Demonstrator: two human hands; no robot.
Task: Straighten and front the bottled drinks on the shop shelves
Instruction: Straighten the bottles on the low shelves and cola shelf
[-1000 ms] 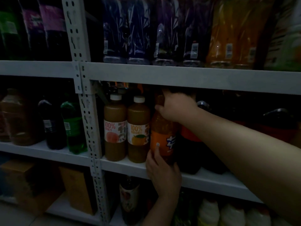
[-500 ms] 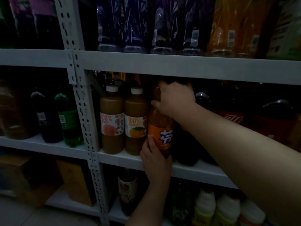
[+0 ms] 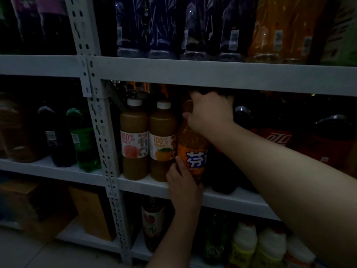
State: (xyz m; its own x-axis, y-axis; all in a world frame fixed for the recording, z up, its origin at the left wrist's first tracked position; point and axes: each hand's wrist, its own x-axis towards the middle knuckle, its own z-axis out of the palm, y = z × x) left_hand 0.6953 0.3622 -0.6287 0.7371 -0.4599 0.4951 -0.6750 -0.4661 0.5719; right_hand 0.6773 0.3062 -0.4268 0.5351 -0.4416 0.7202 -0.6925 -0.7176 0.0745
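Middle shelf (image 3: 139,184), dim light. Orange soda bottle (image 3: 190,140) stands upright at its front edge, label facing out, just beside orange juice bottle (image 3: 162,136) on its left. Right hand (image 3: 209,113) wraps the soda bottle's neck and shoulder. Left hand (image 3: 183,186) grips its lower body, thumb on the label.

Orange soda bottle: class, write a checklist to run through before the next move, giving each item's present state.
1. Right hand grips the orange soda bottle at its top: ok.
2. Left hand holds its lower part: ok.
3. Label faces fully forward: not ok, lettering cut off at the right edge.
4. Base seated on the middle shelf: cannot tell, the left hand hides it.
5. Gap to the orange juice bottle: cannot tell.
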